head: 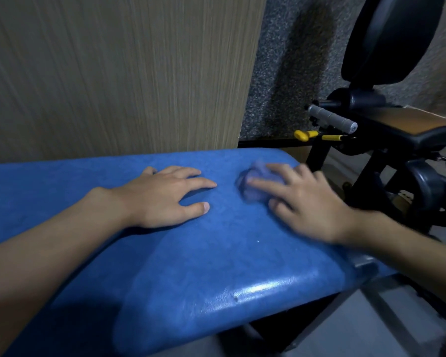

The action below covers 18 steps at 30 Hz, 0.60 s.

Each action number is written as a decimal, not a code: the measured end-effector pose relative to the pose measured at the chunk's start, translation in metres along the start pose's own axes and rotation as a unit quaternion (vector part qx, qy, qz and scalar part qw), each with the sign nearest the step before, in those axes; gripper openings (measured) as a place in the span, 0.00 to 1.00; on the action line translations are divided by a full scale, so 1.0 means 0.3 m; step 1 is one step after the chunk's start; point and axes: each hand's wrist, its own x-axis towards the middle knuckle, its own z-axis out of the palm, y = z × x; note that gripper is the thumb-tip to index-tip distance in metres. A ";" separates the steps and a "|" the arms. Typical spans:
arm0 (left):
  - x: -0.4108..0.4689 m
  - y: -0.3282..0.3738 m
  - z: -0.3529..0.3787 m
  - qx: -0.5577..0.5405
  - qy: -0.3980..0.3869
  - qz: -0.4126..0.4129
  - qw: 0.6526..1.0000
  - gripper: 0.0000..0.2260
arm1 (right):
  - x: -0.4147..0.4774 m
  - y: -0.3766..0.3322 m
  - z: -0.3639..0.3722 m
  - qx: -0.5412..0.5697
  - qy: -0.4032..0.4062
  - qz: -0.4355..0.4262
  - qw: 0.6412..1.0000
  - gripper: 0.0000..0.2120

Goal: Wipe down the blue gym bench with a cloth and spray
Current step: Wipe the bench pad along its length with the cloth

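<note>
Wiping step: right hand [312,202], grip closed over the cloth [255,184], near the blue bench [191,266] far-right corner; left hand [162,197] flat, empty. Next: uncovered areas.

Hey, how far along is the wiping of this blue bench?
In hand: the right hand presses a crumpled cloth onto the blue bench near its far end, blurred as if mid-wipe, while the left hand rests flat on the pad. The near edge shines, possibly wiped already. No spray bottle shows. How much remains, I cannot tell.
</note>
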 end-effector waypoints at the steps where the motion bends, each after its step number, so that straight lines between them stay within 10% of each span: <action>1: 0.001 -0.005 -0.001 0.001 0.004 0.001 1.000 0.32 | -0.065 -0.069 -0.028 0.021 0.008 -0.068 0.997 0.25; 7: -0.001 -0.031 -0.002 0.014 0.020 0.006 1.000 0.33 | -0.172 -0.144 -0.064 0.096 0.026 -0.236 0.967 0.23; 18: -0.005 -0.036 0.011 -0.010 0.023 0.008 1.000 0.31 | 0.378 0.324 0.162 0.100 -0.082 0.229 0.965 0.20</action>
